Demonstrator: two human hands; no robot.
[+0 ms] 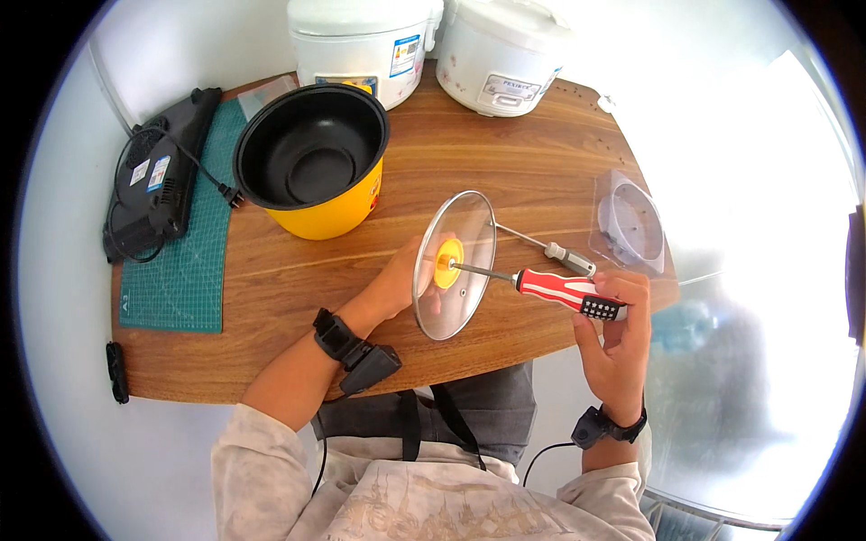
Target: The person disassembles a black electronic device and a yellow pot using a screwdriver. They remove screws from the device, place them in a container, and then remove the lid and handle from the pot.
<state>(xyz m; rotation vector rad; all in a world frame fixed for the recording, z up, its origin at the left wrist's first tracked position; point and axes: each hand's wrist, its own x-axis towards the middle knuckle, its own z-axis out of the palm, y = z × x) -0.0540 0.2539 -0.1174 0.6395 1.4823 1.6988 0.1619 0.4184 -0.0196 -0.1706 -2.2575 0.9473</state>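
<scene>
My left hand [406, 281] holds a round glass lid [474, 236] tilted nearly on edge above the table. Its fingers close around the yellow knob [447, 270] and show partly through the glass. In my right hand [622, 338] is a screwdriver [552, 289] with a red, white and black handle, gripped near its end. The shaft points left, and its tip meets the middle of the lid, at the knob. Just behind the lid a second screwdriver [572, 261] with a grey handle lies on the wooden table [271, 347].
A yellow pot [334, 216] with a black inside stands left of the lid. Two white rice cookers, one at centre [361, 54] and one farther right [505, 63], stand behind. A black appliance [167, 180] with a cord rests on a green cutting mat [180, 302]. A clear plastic container [631, 225] sits right.
</scene>
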